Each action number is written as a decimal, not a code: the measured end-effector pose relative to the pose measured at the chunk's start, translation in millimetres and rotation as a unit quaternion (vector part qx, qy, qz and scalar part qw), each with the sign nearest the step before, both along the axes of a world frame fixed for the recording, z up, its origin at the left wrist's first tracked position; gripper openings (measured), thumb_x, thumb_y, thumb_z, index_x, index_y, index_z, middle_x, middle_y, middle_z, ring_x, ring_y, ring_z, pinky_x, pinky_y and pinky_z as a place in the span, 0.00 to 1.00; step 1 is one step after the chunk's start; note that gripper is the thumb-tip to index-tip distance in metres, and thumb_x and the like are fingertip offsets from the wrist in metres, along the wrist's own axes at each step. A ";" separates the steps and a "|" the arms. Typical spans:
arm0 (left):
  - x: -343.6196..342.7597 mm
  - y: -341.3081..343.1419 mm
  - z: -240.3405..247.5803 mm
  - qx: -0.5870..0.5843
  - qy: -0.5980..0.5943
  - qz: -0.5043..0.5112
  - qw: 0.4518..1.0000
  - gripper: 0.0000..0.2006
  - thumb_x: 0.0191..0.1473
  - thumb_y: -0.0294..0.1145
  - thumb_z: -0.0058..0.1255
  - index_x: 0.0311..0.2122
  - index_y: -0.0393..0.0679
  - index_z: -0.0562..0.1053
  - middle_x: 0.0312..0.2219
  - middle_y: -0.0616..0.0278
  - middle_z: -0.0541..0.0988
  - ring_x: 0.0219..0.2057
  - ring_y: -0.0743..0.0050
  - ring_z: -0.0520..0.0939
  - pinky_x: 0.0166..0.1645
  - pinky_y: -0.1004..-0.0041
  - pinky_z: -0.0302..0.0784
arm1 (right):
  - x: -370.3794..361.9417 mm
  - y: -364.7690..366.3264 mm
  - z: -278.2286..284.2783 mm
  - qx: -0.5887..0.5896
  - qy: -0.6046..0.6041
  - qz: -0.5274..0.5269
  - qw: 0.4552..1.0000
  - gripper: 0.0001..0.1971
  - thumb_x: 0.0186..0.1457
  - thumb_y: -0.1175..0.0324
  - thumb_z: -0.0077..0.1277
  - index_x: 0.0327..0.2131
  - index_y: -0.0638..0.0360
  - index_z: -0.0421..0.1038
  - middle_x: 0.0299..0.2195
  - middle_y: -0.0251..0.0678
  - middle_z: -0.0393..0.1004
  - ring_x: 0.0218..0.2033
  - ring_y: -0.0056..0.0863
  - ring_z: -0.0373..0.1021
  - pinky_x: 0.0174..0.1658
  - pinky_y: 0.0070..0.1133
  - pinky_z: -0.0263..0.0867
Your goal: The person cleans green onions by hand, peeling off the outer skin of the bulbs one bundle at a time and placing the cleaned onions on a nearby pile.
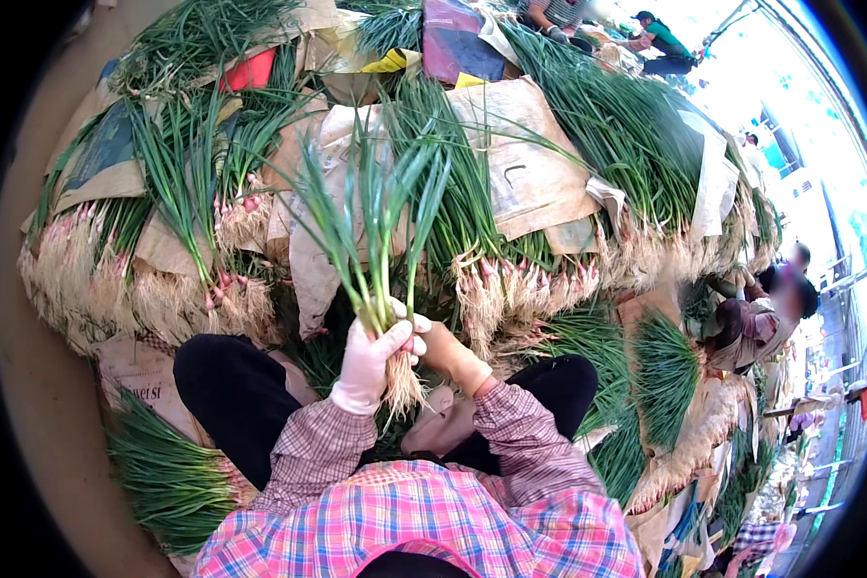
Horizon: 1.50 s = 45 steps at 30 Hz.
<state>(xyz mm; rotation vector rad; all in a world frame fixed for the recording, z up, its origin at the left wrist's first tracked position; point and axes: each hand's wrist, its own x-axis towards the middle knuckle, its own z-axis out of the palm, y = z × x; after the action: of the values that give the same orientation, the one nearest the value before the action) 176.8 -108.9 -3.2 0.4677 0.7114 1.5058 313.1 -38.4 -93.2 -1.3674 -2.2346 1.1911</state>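
Note:
A small bunch of green onions (380, 255) stands upright in front of my chest, leaves fanning upward and pale roots hanging below. My left hand (364, 366), in a white glove, is wrapped round the lower stems. My right hand (450, 356), in a tan glove with whitish fingertips, closes against the right side of the same bunch. One stalk on that side runs down to its fingertips. Its grip is partly hidden behind the left hand's fingers. The roots (403, 385) show just under my left hand.
A long heap of green onions (612, 144) curves ahead, roots toward me, with brown paper sacks (520, 159) among them. More onions lie at lower left (169, 482) and right (667, 380). A person (753, 332) sits at right; others work at far right.

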 end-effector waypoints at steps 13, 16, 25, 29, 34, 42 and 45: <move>-7.5 12.6 -17.8 -0.032 0.002 0.038 0.999 0.06 0.53 0.25 0.47 0.36 0.44 0.65 0.30 0.56 0.77 0.22 0.77 0.77 0.25 0.81 0.72 | 36.5 126.2 91.0 -0.043 0.329 -0.322 0.887 0.03 0.54 0.75 0.43 0.32 0.57 0.66 0.18 0.32 0.69 0.14 0.16 0.64 0.17 0.11 0.61; -14.7 6.3 -8.0 0.012 -0.015 0.075 0.997 0.06 0.52 0.23 0.46 0.36 0.43 0.66 0.30 0.55 0.77 0.23 0.76 0.76 0.26 0.79 0.73 | 22.3 74.0 94.3 -0.026 0.314 -0.250 0.916 0.03 0.53 0.76 0.43 0.33 0.61 0.65 0.22 0.34 0.68 0.17 0.15 0.64 0.16 0.10 0.60; -1.1 18.3 -47.1 -0.082 -0.011 0.073 0.994 0.10 0.52 0.24 0.49 0.39 0.41 0.66 0.29 0.57 0.76 0.23 0.78 0.75 0.28 0.78 0.73 | 47.3 17.8 28.1 0.317 -0.119 -0.133 0.932 0.07 0.52 0.68 0.47 0.34 0.59 0.69 0.27 0.43 0.70 0.28 0.37 0.69 0.31 0.27 0.65; 3.9 22.6 -36.0 -0.071 -0.018 0.015 0.997 0.15 0.49 0.24 0.52 0.44 0.37 0.66 0.24 0.64 0.73 0.24 0.77 0.75 0.29 0.80 0.72 | 99.6 100.2 53.6 0.236 -0.134 -0.256 0.928 0.07 0.50 0.66 0.51 0.31 0.57 0.72 0.25 0.39 0.71 0.27 0.32 0.68 0.32 0.23 0.65; -0.2 22.9 -28.0 -0.037 -0.056 -0.008 0.998 0.16 0.48 0.23 0.52 0.44 0.37 0.68 0.25 0.65 0.73 0.25 0.77 0.75 0.30 0.80 0.71 | 105.6 105.4 109.1 -0.155 0.395 -0.224 0.877 0.04 0.53 0.68 0.49 0.32 0.55 0.71 0.22 0.28 0.72 0.20 0.13 0.64 0.22 0.12 0.62; -0.9 14.8 -38.2 -0.059 -0.025 -0.005 0.998 0.14 0.46 0.21 0.52 0.42 0.38 0.69 0.29 0.60 0.75 0.26 0.75 0.76 0.32 0.79 0.72 | 80.4 94.9 76.6 -0.023 0.275 -0.358 0.892 0.07 0.54 0.70 0.47 0.37 0.61 0.68 0.26 0.30 0.72 0.22 0.16 0.66 0.23 0.14 0.63; 0.0 14.5 -37.2 -0.068 -0.035 -0.013 0.997 0.15 0.46 0.21 0.52 0.42 0.38 0.69 0.29 0.60 0.75 0.26 0.74 0.76 0.32 0.79 0.72 | 93.1 127.5 41.6 0.228 0.028 -0.281 0.932 0.08 0.53 0.67 0.47 0.34 0.60 0.71 0.25 0.35 0.72 0.23 0.20 0.66 0.24 0.17 0.62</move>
<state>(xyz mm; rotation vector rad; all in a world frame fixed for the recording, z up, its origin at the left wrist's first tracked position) 176.8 -94.3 -40.4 0.3182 0.7446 1.4318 406.2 89.1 -51.5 -1.5780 -1.7329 0.4708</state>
